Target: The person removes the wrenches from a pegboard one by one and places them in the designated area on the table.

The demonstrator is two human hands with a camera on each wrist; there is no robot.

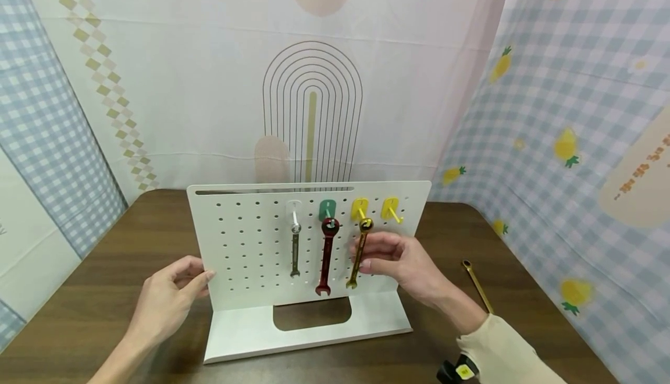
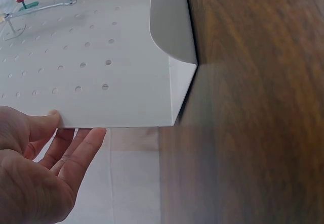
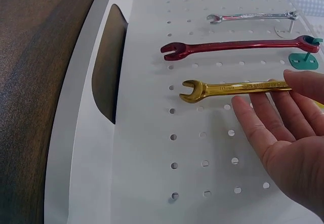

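Observation:
A white pegboard (image 1: 246,302) stands upright on its base. My left hand (image 1: 166,297) grips its left edge, the thumb on the front face and the fingers behind, as the left wrist view shows. On the yellow hook (image 1: 359,206) hangs a gold combination wrench (image 1: 358,256) by its ring end. My right hand (image 3: 286,118) holds this wrench by the shank, thumb on one side and fingers on the other; its open end points down. Left of it a red wrench (image 1: 327,259) hangs from a green hook (image 1: 327,208), and a smaller silver wrench (image 1: 295,253) from a white hook (image 1: 293,209).
Another yellow hook (image 1: 390,209) sits at the right of the row. A second gold wrench (image 1: 477,285) lies on the brown wooden table (image 1: 439,227), partly behind the right forearm. The board's base has a wide cutout (image 1: 312,314). Patterned cloths hang behind and at both sides.

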